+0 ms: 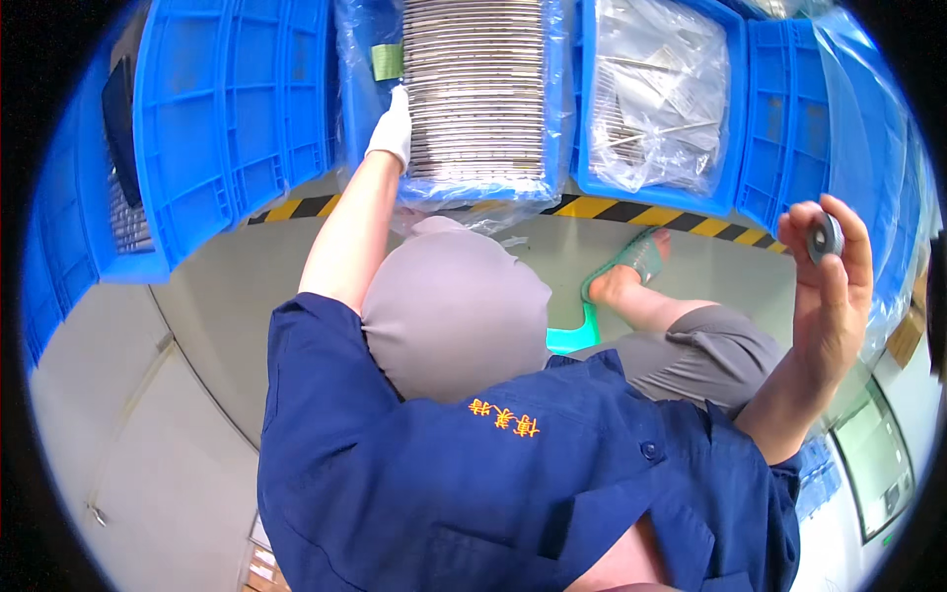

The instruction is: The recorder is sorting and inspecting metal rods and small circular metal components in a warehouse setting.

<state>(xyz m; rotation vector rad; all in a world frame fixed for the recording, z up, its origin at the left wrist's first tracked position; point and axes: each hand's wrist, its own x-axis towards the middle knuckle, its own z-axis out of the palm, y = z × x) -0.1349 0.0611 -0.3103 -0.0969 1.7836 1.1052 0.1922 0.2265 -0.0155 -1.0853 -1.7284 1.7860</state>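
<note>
- We see blue, ribbed plastic crates (187, 118) to the left of our landmark, the blue plastic crate lined with clear film (473, 189).
- That lined crate looks nearly full; we judge its orderly laying-out well advanced, though part of it runs out of view.
- To its right, another blue plastic crate (651, 199) holds clear bags and loosely lying rods, which we read as unsorted.
- Inside the landmark crate, shiny, slender metal rods (475, 99) lie crosswise in one close row.
- Our white-gloved left hand (393, 128) is at the row's left edge; we cannot tell whether its fingers grip anything.
- Our bare right hand (835, 286), well right of the landmark, has thumb and fingers pinched on a small, dark grey round disc (825, 237).
- That disc is held up, not set down; we judge its handling unfinished.
</note>
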